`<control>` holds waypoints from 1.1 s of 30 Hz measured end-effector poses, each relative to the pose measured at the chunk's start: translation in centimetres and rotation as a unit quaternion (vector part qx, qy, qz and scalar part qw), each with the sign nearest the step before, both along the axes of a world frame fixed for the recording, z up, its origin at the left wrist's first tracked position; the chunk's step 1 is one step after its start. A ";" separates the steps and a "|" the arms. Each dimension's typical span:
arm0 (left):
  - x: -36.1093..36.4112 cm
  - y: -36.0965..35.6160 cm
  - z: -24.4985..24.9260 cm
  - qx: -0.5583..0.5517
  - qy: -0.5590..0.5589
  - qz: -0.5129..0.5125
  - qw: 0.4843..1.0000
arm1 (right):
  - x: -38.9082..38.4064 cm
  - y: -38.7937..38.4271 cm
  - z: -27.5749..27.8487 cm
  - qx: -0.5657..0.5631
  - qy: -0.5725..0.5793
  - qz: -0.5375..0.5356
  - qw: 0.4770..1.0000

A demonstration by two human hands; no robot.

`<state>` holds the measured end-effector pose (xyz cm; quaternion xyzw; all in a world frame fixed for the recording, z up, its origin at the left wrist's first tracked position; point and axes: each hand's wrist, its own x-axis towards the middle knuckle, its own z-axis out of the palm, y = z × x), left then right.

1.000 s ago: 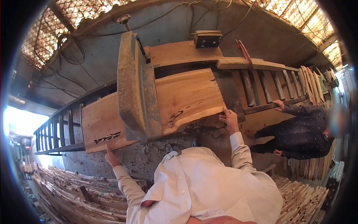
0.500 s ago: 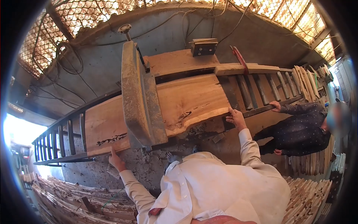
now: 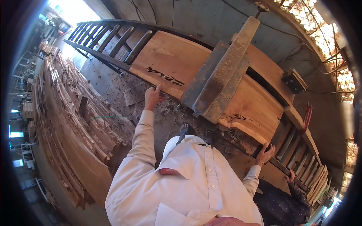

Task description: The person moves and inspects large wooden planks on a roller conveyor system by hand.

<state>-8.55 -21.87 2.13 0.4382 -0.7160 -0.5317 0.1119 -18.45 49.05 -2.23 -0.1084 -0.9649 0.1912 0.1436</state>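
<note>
A long pale wooden slab (image 3: 167, 62) with a dark crack lies on a roller bed and passes under a grey band-saw housing (image 3: 222, 81). My left hand (image 3: 152, 97) grips the slab's near edge by the crack, one finger on top. My right hand (image 3: 265, 154) holds the slab's other end (image 3: 256, 109) at its lower corner, fingers spread. Both of my arms are in white shirt sleeves.
The steel roller bed (image 3: 109, 37) runs to the upper left and its rollers (image 3: 301, 158) go on at the lower right. A co-worker's hand (image 3: 290, 176) in a dark sleeve holds that rail. Stacked planks (image 3: 71, 124) fill the left; sawdust and scraps cover the floor (image 3: 132, 94).
The view has swung round, so the slab now runs from upper left to lower right. Both hands stay at the same places on the slab's edge.
</note>
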 end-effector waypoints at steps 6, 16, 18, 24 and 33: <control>-2.1 1.6 2.2 0.070 0.079 0.080 0.991 | -0.4 -0.3 -0.2 0.046 -0.026 0.024 0.998; -1.9 0.6 -2.9 -0.048 0.153 -0.003 0.987 | -0.2 0.3 0.0 0.045 0.066 0.080 0.994; -0.9 -1.6 -6.3 -0.068 0.150 -0.059 0.985 | -0.2 0.2 -0.4 0.036 0.014 0.040 0.998; -2.1 1.1 0.1 0.116 0.053 0.005 0.992 | 0.1 -1.0 1.6 -0.012 -0.015 0.013 1.000; -0.6 -3.5 -4.2 -0.135 0.041 -0.198 0.970 | -0.6 -0.2 0.0 -0.006 0.022 0.004 1.000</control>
